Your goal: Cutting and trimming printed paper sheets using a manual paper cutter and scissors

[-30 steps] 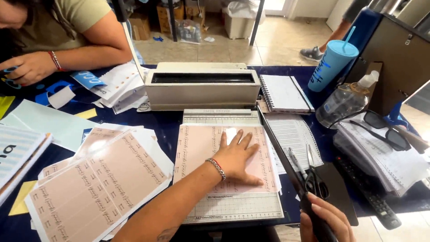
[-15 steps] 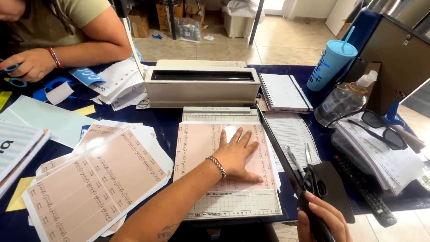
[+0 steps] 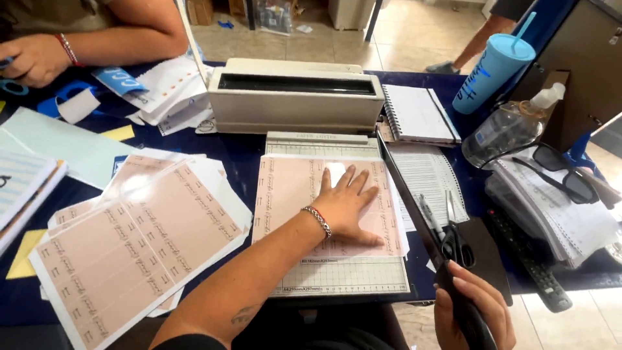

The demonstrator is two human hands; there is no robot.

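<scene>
My left hand (image 3: 350,204) lies flat, fingers spread, on a glossy pink printed sheet (image 3: 291,194) that rests on the grey base of a paper cutter (image 3: 343,282). A bead bracelet sits on that wrist. My right hand (image 3: 473,308) grips the black handle of the cutter's blade arm (image 3: 405,194), which is raised at an angle along the right edge of the sheet.
A stack of pink printed sheets (image 3: 129,240) lies at the left. A beige binding machine (image 3: 295,94) stands behind the cutter, with a spiral notebook (image 3: 418,113), a blue tumbler (image 3: 492,65), scissors (image 3: 453,236), sunglasses (image 3: 564,175) and papers to the right. Another person's hand (image 3: 35,58) rests at the far left.
The view has shifted slightly. My left hand stays pressed on the sheet and my right hand stays on the blade handle.
</scene>
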